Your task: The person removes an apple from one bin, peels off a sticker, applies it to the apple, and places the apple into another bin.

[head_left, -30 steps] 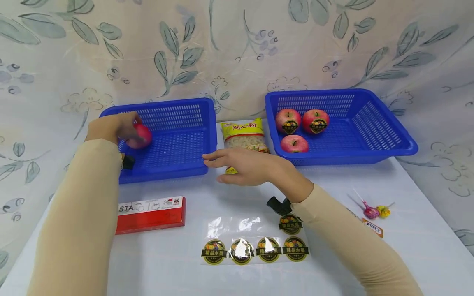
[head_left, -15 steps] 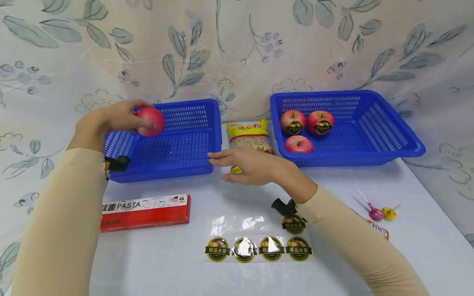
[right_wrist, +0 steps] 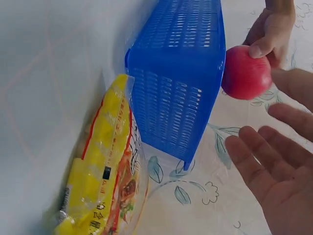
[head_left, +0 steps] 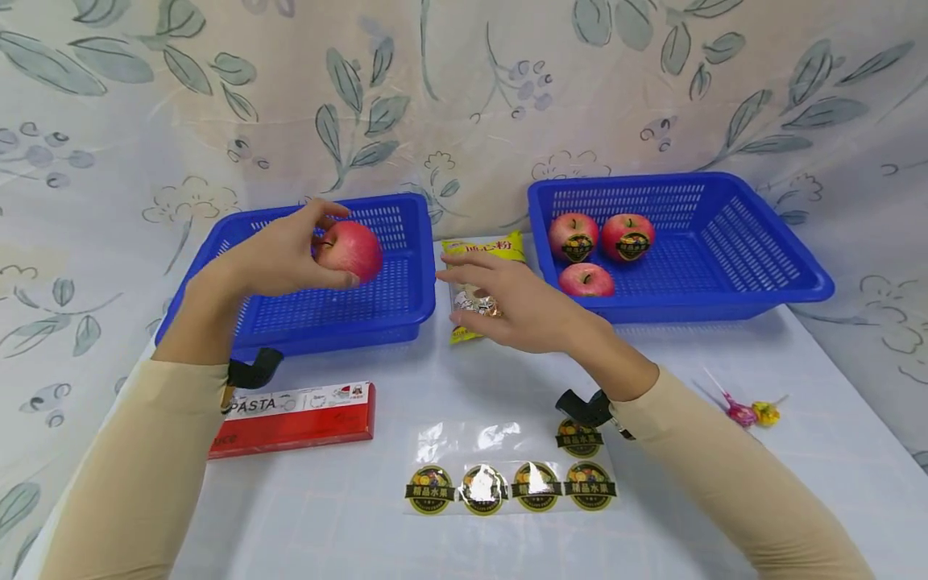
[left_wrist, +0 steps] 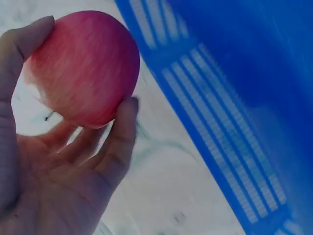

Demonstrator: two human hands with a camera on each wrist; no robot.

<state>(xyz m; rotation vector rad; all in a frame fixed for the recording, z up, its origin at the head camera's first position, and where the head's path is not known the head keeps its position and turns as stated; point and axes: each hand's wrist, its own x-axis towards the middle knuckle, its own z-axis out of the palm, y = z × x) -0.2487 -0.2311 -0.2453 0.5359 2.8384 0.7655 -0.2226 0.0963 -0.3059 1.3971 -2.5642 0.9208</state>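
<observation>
A red apple (head_left: 353, 251) is held in my left hand (head_left: 283, 250), thumb on one side and fingers on the other, above the left blue basket (head_left: 326, 334). The left wrist view shows the apple (left_wrist: 88, 68) at my fingertips, with its stem toward the palm. My right hand (head_left: 529, 310) hovers over a yellow noodle bag (head_left: 467, 314), its fingers spread and nothing in them. From the right wrist, that open hand (right_wrist: 279, 166) faces the apple (right_wrist: 247, 73) across a small gap.
The right blue basket (head_left: 689, 306) holds three apples, two showing round black labels. A clear sheet of round stickers (head_left: 536, 487) lies at the front. Near the left basket is a red pasta box (head_left: 304, 419); two lollipops (head_left: 750, 412) lie at right.
My left hand has lifted the apple up out of the left basket's far left and carried it right. My right hand has risen slightly and spread its fingers.
</observation>
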